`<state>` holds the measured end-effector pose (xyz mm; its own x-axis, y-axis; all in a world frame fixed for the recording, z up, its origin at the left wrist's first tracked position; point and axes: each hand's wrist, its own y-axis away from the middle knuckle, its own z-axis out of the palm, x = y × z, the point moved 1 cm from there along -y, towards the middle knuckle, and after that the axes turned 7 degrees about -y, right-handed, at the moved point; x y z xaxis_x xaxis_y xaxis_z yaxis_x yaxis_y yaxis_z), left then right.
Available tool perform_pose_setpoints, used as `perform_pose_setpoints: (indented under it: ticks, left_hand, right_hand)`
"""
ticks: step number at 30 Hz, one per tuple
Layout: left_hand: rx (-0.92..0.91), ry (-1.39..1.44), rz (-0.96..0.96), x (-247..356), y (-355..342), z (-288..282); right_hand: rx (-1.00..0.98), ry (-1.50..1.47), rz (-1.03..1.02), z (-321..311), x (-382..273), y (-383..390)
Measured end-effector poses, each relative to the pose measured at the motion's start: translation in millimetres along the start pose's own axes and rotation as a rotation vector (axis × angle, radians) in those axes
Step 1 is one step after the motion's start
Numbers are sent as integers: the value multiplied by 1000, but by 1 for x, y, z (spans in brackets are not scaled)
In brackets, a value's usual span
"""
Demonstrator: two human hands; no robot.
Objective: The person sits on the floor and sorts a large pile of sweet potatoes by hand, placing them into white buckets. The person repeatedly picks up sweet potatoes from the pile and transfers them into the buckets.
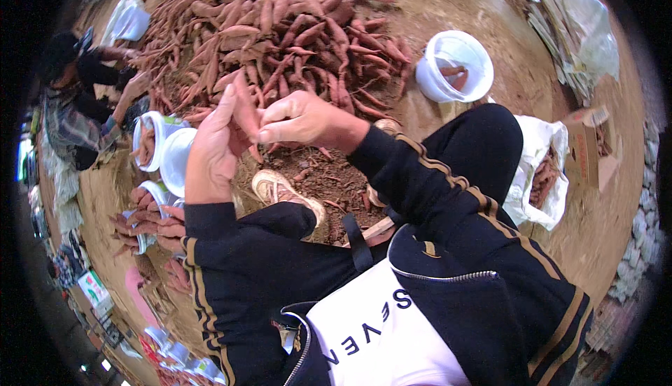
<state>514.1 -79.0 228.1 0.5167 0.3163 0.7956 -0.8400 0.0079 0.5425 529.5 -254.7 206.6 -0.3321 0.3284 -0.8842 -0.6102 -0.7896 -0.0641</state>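
My left hand (218, 137) is closed round a reddish sweet potato (244, 106), held upright in front of me. My right hand (297, 118) meets it from the right, thumb and forefinger pinched together at its side. Whether a root or a bit of soil sits in that pinch is too small to make out. Just beyond both hands rises a large heap of sweet potatoes (280, 32), long and dusted with soil.
A white bucket (435, 81) with a few sweet potatoes stands right of the heap. A white sack (556, 141) and a cardboard box (584, 151) are farther right. At left, a person (80, 116) sits by the heap near several filled buckets (159, 123). My shoe (280, 188) rests on loose soil.
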Motion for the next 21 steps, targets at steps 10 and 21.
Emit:
perform_pose_setpoints:
  ticks: [10,21]
  left_hand:
    - [122,-150,138,16,19,24]
    - [403,-1205,687,-4,26,51]
  right_hand:
    - [89,-694,125,10,32,2]
    - [574,8,-55,-24,62,-16]
